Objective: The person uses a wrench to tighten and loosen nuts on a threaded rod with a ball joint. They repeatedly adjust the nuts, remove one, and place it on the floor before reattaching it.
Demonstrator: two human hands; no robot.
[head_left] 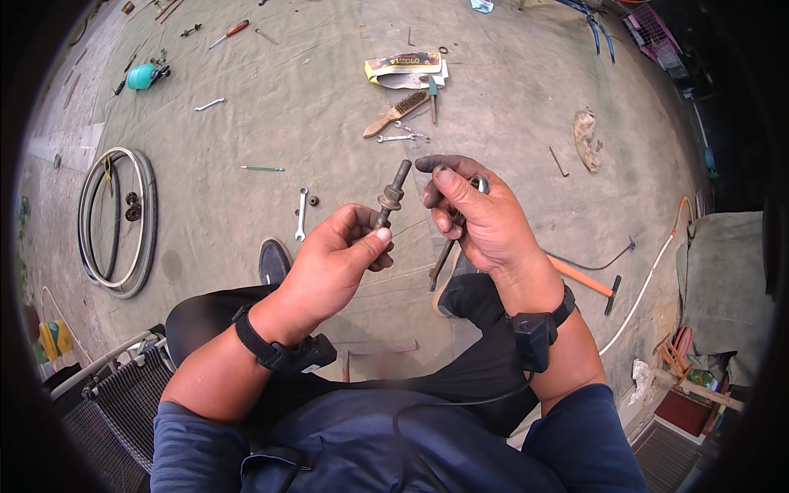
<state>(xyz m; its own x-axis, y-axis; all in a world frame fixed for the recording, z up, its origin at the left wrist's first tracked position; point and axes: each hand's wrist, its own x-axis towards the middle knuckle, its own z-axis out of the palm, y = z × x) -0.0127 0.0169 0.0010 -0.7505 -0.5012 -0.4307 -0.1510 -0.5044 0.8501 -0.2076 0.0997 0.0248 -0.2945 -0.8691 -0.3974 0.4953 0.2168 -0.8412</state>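
Observation:
My left hand (343,245) pinches a threaded metal axle (400,176) between thumb and fingers. The axle is tilted, its bare end pointing up and away, and nuts (389,197) sit partway along it. Close by on the right, my right hand (477,205) is curled around a dark metal wrench (441,264). A shiny rounded end shows above the palm and the other end sticks out below; the fingers hide the middle. Thumb and index finger are near the axle's end, apart from it. Dark grime covers the fingertips.
On the ground cloth lie a wrench (302,215), a wire brush (398,113), smaller wrenches (397,138), a pencil (263,168) and a screwdriver (229,34). A wheel rim with tyre (149,222) lies left. An orange-handled tool (580,275) and pale hose (649,283) are right.

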